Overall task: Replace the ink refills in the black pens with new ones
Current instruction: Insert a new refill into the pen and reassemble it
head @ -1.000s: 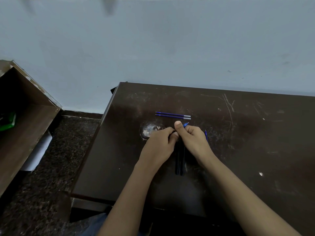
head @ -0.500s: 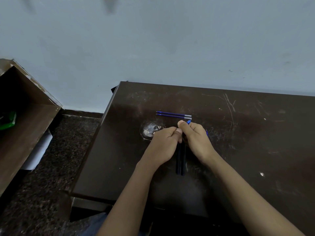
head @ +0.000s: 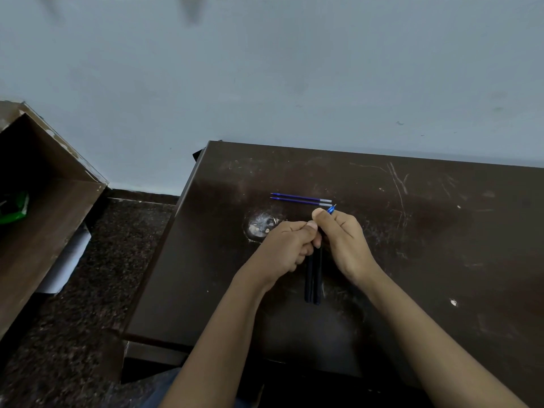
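Near the middle of the tabletop (head: pixel 426 245), the left hand (head: pixel 287 245) curls round the far ends of two black pens (head: pixel 313 278). The right hand (head: pixel 344 240) pinches them too, with a blue tip (head: pixel 331 209) poking past its thumb. Two blue refills (head: pixel 300 199) lie side by side just beyond, toward the far edge.

Two blue refills (head: pixel 300 199) lying loose, two black pens (head: pixel 312 278)

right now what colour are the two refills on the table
Refills are blue with pale ends; head view.
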Tool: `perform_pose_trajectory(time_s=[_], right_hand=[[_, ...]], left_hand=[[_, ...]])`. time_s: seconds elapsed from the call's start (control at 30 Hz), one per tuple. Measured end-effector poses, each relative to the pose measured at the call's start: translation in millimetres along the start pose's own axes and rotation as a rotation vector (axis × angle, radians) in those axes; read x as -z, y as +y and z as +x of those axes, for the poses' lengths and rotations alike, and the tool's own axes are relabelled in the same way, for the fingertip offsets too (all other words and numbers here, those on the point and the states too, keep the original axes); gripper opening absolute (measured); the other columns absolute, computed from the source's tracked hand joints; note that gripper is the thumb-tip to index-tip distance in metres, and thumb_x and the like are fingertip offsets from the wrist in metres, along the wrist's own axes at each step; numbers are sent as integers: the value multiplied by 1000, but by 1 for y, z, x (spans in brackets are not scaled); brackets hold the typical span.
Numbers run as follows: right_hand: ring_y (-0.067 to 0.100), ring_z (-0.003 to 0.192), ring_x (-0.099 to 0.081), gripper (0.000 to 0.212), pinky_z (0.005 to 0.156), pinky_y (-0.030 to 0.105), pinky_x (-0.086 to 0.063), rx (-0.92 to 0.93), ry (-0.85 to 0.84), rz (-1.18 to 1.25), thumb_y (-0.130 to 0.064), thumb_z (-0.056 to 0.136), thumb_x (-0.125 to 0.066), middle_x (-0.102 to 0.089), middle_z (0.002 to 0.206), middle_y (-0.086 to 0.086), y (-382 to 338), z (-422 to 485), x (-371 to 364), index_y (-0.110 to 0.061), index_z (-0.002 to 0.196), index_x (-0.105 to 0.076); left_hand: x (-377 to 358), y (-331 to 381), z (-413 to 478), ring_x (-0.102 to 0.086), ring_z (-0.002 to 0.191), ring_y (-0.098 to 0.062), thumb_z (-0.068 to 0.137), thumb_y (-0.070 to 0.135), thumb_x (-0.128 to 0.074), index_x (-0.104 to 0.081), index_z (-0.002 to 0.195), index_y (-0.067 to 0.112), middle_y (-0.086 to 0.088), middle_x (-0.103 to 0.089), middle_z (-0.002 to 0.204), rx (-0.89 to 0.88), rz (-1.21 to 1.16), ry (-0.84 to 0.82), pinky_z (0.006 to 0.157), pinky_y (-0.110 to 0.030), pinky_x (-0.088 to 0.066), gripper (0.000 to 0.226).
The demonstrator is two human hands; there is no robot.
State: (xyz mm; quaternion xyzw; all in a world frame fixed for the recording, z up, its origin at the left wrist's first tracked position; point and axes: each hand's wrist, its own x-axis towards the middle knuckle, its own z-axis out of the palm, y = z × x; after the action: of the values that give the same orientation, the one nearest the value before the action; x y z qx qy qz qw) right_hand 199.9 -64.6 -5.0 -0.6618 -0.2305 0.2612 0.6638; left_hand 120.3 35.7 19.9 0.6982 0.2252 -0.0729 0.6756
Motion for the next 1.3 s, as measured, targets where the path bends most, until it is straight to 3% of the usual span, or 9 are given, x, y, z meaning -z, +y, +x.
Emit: perform_pose_trajectory(time_s=[0.33, 0.5, 0.6, 0.7, 0.87, 0.93, 1.03, 1.17, 1.3], right_hand=[[4, 55, -49, 39, 62, 19, -41, 42, 1, -86, -25, 97, -40, -53, 51, -7, -2, -3, 6, -12, 62, -51], [11, 63, -55, 46, 71, 37, -43, -9, -84, -162, -50, 93, -37, -51, 59, -6, 3, -2, 7, -14, 66, -44], [21, 62, -56, 57, 68, 40, -45, -29, -68, -132, -61, 85, -50, -51, 60, 0, 3, -1, 5, -6, 72, -50], [23, 55, -60, 56, 66, 33, -51, -35, -43, -14, -41, 90, -59, -51, 55, 4, 1, 2, 7, 13, 81, -47], [6, 46, -54, 30, 50, 12, -42, -70, -84, 67, -14, 99, -47, -46, 60, 12, -8, -1, 6, 12, 84, -53], [4, 46, -50, 27, 53, 13, -41, -109, -83, 74, -10, 100, -43, -45, 60, 9, -8, 0, 8, 15, 95, -55], [13, 56, -44, 25, 64, 32, -38, -172, -75, 105, -7, 98, -43, -45, 60, 6, -6, 4, 10, 4, 107, -62], [9, 53, -46, 20, 60, 28, -37, -170, -41, 164, -13, 95, -52, -48, 65, 9, -7, 3, 9, 1, 105, -62], [10, 54, -49, 16, 58, 25, -40, -170, -16, 268, 1, 93, -49, -69, 80, 5, -7, 4, 10, -6, 103, -60]], left_hand=[[3, 6, -2, -20, 38, -1, 102, 38, -33, -54, 65, 19, 10, -31, 48, 129, -283, -172, 33, -13, -17, 47], [0, 6, -3, -23, 41, -2, 102, 37, -35, -57, 70, 19, 8, -39, 52, 84, -130, -57, 36, -14, -20, 43], [-2, 5, -1, -26, 40, -2, 101, 35, -37, -59, 72, 18, 6, -43, 54, 85, -44, 31, 36, -14, -22, 40], [-2, 3, 0, -28, 38, -1, 100, 34, -38, -59, 71, 19, 7, -44, 54, 79, -4, 71, 36, -13, -24, 39], [-1, 2, 1, -31, 36, 0, 101, 35, -37, -60, 73, 19, 7, -45, 56, 71, -10, 125, 37, -13, -26, 40], [-1, 0, 2, -32, 37, 0, 101, 35, -37, -60, 73, 19, 7, -45, 56, 81, -13, 139, 37, -13, -26, 40], [-2, -1, 2, -32, 38, 0, 101, 34, -38, -60, 71, 21, 10, -46, 54, 92, -8, 148, 38, -13, -26, 39], [-4, 0, 2, -34, 42, -1, 101, 35, -38, -60, 70, 22, 9, -46, 54, 85, 4, 155, 40, -14, -27, 40], [-4, 1, 1, -35, 43, -1, 101, 35, -38, -60, 72, 21, 9, -47, 56, 82, 13, 161, 41, -14, -29, 39]])
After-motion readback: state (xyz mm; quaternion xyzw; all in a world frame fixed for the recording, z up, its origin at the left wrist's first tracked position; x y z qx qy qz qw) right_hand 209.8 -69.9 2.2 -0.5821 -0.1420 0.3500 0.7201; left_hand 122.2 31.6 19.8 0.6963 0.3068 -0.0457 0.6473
